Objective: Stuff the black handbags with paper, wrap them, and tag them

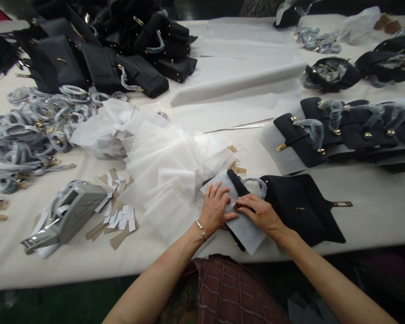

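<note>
A black handbag (299, 209) lies on the table in front of me, its flap spread to the right with a gold metal plate (342, 204) at the tip. A translucent paper sheet (251, 236) covers the bag's left part. My left hand (214, 209) rests on this sheet with its fingers spread. Thumb and fingertips of my right hand (261, 213) pinch a small metal fitting (236, 206) at the sheet; the fingers partly hide it. Behind my right hand shows the bag's plastic-wrapped handle (261, 185).
Translucent sheets (170, 204) are fanned out left of my hands. Farther left are paper strips (121, 220), a grey tape dispenser (67, 216) and plastic-wrapped straps (30, 130). Black bags (104, 67) are piled at the back left; more bags (354, 130) lie in a row at right.
</note>
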The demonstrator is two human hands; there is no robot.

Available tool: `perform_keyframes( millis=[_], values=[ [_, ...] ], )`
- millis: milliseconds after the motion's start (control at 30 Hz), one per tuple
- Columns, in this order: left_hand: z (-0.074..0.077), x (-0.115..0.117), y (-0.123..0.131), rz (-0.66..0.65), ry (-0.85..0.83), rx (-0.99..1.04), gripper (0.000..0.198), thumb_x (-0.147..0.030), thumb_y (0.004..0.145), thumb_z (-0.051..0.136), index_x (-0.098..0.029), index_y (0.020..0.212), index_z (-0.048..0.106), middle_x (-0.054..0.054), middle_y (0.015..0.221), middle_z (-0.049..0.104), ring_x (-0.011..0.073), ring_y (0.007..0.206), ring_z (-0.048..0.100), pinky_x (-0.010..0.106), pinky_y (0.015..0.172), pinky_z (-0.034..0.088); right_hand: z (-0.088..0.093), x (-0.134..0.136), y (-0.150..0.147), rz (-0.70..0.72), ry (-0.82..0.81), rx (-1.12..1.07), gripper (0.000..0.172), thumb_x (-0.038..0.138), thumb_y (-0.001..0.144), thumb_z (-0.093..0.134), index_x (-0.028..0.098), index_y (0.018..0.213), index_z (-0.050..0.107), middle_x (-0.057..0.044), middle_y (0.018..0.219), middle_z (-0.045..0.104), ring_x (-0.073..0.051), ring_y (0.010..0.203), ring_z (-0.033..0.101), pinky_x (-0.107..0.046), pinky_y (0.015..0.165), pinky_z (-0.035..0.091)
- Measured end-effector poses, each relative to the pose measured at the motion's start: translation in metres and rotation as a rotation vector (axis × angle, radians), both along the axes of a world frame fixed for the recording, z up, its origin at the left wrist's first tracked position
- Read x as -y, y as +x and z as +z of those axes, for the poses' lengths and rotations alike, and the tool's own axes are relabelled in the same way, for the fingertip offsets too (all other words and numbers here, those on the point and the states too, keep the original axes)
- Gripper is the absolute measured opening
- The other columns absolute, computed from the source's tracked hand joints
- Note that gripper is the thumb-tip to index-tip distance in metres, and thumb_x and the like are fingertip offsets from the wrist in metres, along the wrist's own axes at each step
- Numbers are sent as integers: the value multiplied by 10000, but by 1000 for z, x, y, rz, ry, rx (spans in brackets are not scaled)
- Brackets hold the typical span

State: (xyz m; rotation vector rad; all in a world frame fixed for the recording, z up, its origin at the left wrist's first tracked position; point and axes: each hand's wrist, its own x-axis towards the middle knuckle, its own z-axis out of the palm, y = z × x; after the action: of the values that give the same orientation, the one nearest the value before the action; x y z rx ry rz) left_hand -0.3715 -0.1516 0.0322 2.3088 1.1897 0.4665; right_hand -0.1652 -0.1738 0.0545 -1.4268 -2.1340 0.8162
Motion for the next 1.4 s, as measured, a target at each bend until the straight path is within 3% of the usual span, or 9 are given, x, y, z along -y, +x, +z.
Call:
perform_keyframes(
  millis=[233, 433, 633, 900, 1100, 1267, 1400],
  values=[
    [0, -2, 0, -7, -16, 31, 465, -511, 680, 808, -225, 941, 550, 51, 1290, 550, 296, 1419, 269, 540, 1200, 92, 5, -13, 2, 64, -64, 0, 164, 252, 932, 543, 229, 955, 704, -38, 918, 666, -157, 852, 645, -299, 801, 544],
    [-5, -1, 1, 2, -16, 31, 431, -503, 719, 778, -221, 961, 558, 64, 1301, 548, 285, 1429, 251, 535, 1203, 97, 2, -11, -11, 23, -32, 11, 157, 233, 920, 552, 216, 927, 707, -46, 908, 661, -166, 860, 633, -319, 812, 547],
    [-7, -2, 1, -22, -30, 12, 444, -513, 720, 771, -219, 985, 569, 73, 1313, 543, 290, 1437, 234, 542, 1201, 102, 0, -14, -14, 96, -19, 106, 189, 222, 939, 514, 207, 948, 702, -56, 898, 641, -162, 828, 626, -316, 786, 556],
    [-5, -2, 0, -8, -23, 51, 440, -524, 724, 767, -220, 965, 560, 60, 1312, 549, 294, 1427, 255, 546, 1197, 107, 8, 2, -22, 21, 95, 265, 275, 209, 991, 408, 183, 919, 673, -71, 911, 630, -151, 851, 618, -281, 824, 521],
    [6, -1, 2, 42, -40, 73, 95, -259, 867, 629, -224, 932, 569, 29, 1285, 562, 232, 1423, 271, 498, 1206, 133, 3, 4, -21, -36, 55, 255, 220, 229, 971, 444, 191, 900, 648, -64, 898, 638, -168, 847, 629, -297, 793, 527],
    [8, -2, 15, 187, -38, 80, 74, -167, 826, 619, -214, 833, 563, 23, 1169, 603, 225, 1363, 362, 471, 1212, 135, 10, -14, -18, 30, -58, 423, 98, 178, 885, 569, 208, 878, 662, -26, 866, 649, -150, 787, 636, -265, 705, 499],
    [6, -2, 17, 181, -39, 82, 64, -170, 830, 613, -221, 834, 573, 21, 1168, 604, 229, 1353, 372, 473, 1210, 149, 23, -28, -25, 157, -64, 610, 88, 172, 883, 575, 158, 826, 641, -66, 808, 630, -152, 643, 608, -242, 545, 387]
  ],
)
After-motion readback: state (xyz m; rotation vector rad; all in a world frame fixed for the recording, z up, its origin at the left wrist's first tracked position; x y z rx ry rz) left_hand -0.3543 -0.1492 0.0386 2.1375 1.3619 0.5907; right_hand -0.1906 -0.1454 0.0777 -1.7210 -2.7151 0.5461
